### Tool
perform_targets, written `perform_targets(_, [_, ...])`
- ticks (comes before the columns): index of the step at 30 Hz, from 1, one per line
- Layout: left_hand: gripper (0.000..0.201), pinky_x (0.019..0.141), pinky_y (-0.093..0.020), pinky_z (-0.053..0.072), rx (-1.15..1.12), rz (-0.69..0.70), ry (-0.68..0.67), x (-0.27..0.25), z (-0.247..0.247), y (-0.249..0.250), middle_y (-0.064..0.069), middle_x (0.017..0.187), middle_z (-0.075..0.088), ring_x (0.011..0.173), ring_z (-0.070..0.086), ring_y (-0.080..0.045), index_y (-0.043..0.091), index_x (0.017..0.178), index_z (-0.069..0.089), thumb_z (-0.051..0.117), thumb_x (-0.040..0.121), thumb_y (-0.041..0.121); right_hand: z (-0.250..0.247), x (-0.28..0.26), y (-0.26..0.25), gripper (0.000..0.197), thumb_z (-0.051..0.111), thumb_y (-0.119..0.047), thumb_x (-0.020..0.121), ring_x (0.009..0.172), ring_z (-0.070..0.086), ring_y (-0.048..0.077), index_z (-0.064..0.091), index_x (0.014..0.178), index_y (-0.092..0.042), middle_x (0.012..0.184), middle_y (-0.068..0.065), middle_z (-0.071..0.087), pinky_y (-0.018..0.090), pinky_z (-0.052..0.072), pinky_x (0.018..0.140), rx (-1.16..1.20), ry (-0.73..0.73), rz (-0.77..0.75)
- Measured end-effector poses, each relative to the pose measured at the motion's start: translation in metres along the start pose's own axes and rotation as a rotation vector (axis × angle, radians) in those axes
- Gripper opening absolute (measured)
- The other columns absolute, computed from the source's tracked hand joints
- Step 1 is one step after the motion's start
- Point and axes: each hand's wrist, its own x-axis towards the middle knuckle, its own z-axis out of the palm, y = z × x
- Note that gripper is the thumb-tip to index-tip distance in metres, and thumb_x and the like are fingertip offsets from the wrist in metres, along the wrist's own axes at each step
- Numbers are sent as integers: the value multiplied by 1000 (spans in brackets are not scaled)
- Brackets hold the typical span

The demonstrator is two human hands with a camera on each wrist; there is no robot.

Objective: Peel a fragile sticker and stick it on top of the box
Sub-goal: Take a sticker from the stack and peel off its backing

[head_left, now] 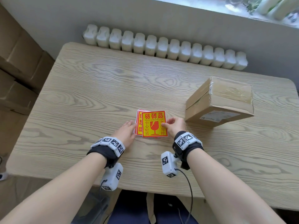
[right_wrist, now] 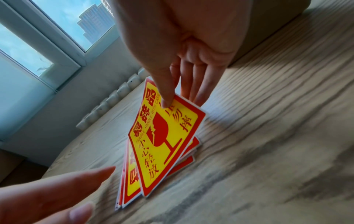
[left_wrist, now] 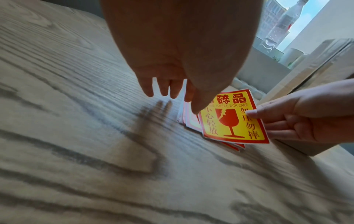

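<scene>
A small pile of red-and-yellow fragile stickers lies on the wooden table. My right hand pinches the right edge of the top sticker, thumb on its face and fingers beneath, and its right side is lifted off the pile. My left hand hovers at the pile's left edge with straight, spread fingers, holding nothing. The taped cardboard box stands to the right of the pile, just past my right hand.
A white radiator runs along the wall behind the table. Stacked cardboard boxes stand on the floor to the left. A windowsill with bottles is at the top right. Bare tabletop stretches left of the pile.
</scene>
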Motion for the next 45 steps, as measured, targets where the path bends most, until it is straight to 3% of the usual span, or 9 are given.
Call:
perform_targets(3, [48,110,-29,26,-149,5,96,-8,-11,6,-13,147,42,137,38,-25,8,141,37,46,93,14,-9,-4,-1,26,73,-9,74,84,68,29,52,65,-21,92,16,71,45,56,82,101,-26,-14])
perform_targets(6, [40,98,-34,45,-435,-29,79,-12,-17,8,-15,123,64,116,59,-26,6,130,52,54,90,16,-22,-13,-11,21,67,0,79,87,63,28,57,98,-2,99,20,64,43,55,80,273,-98,-29])
perform_targets(9, [33,68,-20,48,-632,-40,37,-16,-27,14,-10,98,69,87,64,-18,4,118,61,56,90,20,-32,-22,-21,39,65,1,80,91,63,32,50,115,7,98,20,61,46,54,83,356,-139,-50])
perform_targets(14, [8,55,-14,49,-830,3,75,-27,-47,32,3,67,68,48,64,1,12,83,65,59,88,12,-47,-31,-34,37,61,0,83,90,63,32,47,118,0,98,18,61,48,55,84,394,-186,-111])
perform_targets(24, [10,46,-10,49,-892,92,55,-40,-62,54,7,54,72,45,65,-3,12,74,64,64,84,10,-62,-36,-41,39,64,-3,82,102,63,32,48,118,-1,120,25,60,46,52,90,404,-144,-202])
perform_targets(28, [16,43,-8,46,-893,94,87,-40,-67,61,8,48,69,41,63,-1,10,70,63,62,85,7,-64,-34,-39,50,71,-15,78,123,49,23,50,123,-10,130,11,53,40,40,105,179,-6,-380])
perform_targets(35, [17,43,-8,45,-878,118,117,-39,-77,75,10,45,68,40,63,0,9,72,60,57,88,6,-59,-51,-50,24,63,-9,84,73,61,0,67,106,1,99,11,68,7,46,69,135,-347,-513])
perform_targets(40, [12,50,-12,50,-876,150,125,-40,-81,80,8,49,69,46,65,-2,8,76,64,59,88,8,-57,-54,-50,27,65,-11,83,92,61,15,67,107,0,109,20,69,24,49,86,134,-411,-529])
perform_targets(45, [12,53,-11,51,-869,160,151,-39,-83,84,2,66,71,49,66,-1,4,84,67,60,87,13,-56,-53,-51,27,63,-7,84,88,63,20,65,108,4,108,25,67,15,53,75,230,-440,-511])
